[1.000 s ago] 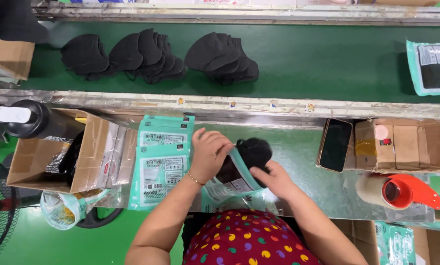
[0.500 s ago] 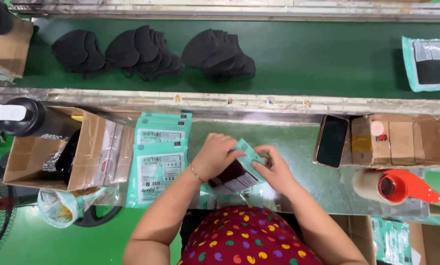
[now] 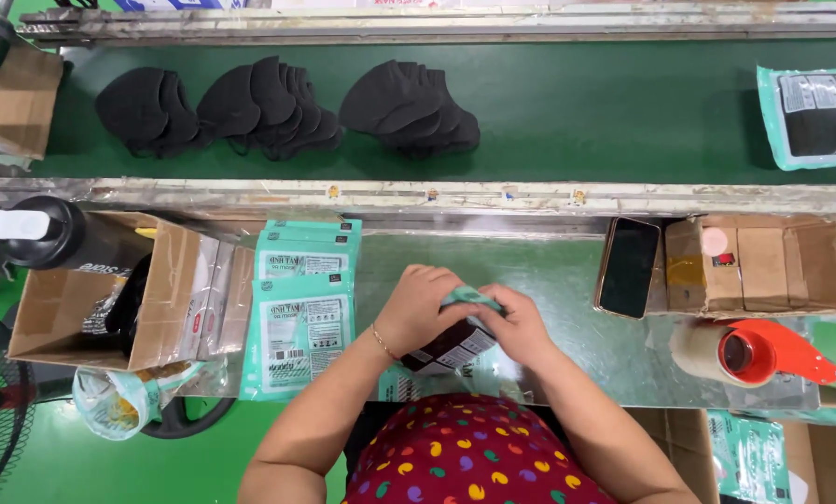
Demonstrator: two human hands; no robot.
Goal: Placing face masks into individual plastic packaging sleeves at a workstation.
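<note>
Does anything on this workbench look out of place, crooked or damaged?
Nothing stands out. Both hands, left hand and right hand, hold one teal plastic pouch. The flat teal pouches lie in a slightly fanned stack, and the black fabric masks sit in orderly piles.

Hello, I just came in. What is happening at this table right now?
A person in a dotted red top holds a teal pouch with dark contents in both hands: left hand and right hand grip its top edge over the metal worktable. A stack of flat teal pouches lies to the left, beside an open cardboard box. Piles of black masks and one filled pouch sit on the green conveyor belt above.
</note>
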